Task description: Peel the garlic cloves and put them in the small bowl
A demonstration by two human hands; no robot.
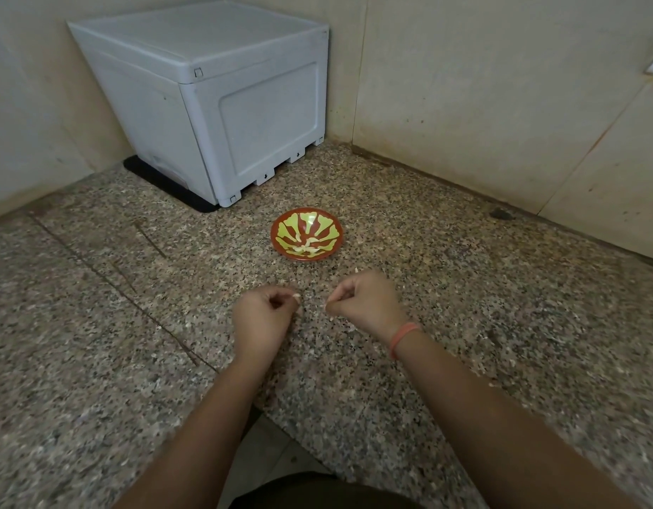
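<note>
Low in the frame, left hand [263, 314] pinches a clove [296, 297] while right hand [361, 299] pinches something tiny, perhaps skin, bowl [319, 254] just beyond for dropping.

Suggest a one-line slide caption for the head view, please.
Left hand pinches a garlic clove, right hand closed beside it, before a bowl holding peeled cloves.

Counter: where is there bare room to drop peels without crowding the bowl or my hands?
The granite counter is widest bare left of the left hand, out to the seam lines. Another open stretch lies right of the right hand, toward the wall. The strip between the hands and the small bowl is narrow. The far-left corner is taken by the grey box.
</note>
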